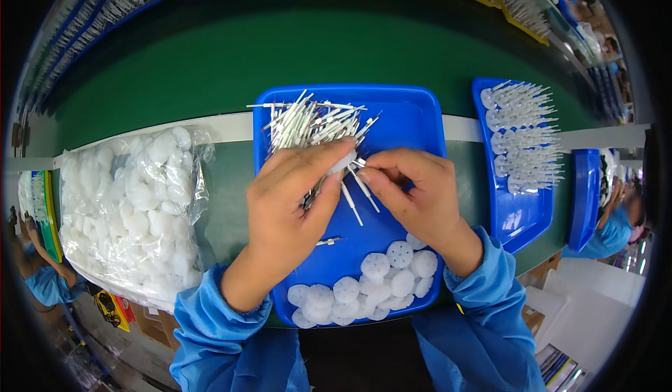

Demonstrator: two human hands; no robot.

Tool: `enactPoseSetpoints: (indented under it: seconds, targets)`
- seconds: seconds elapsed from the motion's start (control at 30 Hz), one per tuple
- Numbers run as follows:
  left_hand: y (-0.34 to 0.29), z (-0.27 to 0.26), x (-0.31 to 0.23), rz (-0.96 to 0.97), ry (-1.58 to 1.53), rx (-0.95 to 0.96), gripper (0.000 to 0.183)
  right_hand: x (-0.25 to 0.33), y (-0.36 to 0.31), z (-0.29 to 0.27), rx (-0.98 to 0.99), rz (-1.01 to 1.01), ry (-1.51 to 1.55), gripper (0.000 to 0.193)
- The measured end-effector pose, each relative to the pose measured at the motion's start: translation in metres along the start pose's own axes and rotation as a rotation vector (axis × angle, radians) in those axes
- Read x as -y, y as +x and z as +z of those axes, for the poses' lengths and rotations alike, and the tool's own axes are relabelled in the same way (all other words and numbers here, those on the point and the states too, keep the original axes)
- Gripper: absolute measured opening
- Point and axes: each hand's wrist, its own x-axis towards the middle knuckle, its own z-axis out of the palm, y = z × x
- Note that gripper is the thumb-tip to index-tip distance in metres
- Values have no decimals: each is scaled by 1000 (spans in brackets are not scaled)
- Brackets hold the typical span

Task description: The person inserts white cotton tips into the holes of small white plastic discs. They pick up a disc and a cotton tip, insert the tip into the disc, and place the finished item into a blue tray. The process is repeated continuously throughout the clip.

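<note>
Over the middle of a blue tray (413, 112), my left hand (283, 196) is closed around a white plastic disc (343, 162), with thin white rods (352, 199) sticking out below it. My right hand (416, 192) pinches a slim white rod at the disc's edge, fingertips almost meeting those of the left. Behind my left hand, the tray's far left corner carries a heap of thin white rods (301, 122). Several round white discs with small holes (376, 266) lie along the tray's near edge. One loose rod (329, 241) rests on the tray floor beside my left wrist.
To the left lies a clear plastic bag full of white discs (129, 210). On the right, another blue tray (514, 220) holds discs with upright rods (521, 136). More rod-filled trays (105, 24) line the far side of the green table (315, 42). Other people sit at both sides.
</note>
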Motion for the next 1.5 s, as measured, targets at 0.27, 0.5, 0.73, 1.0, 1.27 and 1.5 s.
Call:
enactPoseSetpoints:
  seconds: [0.27,0.5,0.73,1.0,1.27,1.5]
  targets:
    - [-8,6,-11,-103,67,12,37,-2,2,7,-117,-255,-282,12]
    - [-14,4,-18,-221,81,64,42,-5,4,9,-107,-268,-251,16]
    - [-6,1,-5,-219,-228,49,49,-9,6,1,-83,-133,-27,22]
    - [-3,3,-8,-9,-81,-38,53,-18,10,-8,78,-63,436,38]
    - [-6,9,-9,59,-24,-69,54,-16,3,-1,78,-30,473,34]
    - [-7,15,-2,181,40,-112,58,-14,0,-1,119,-37,513,38]
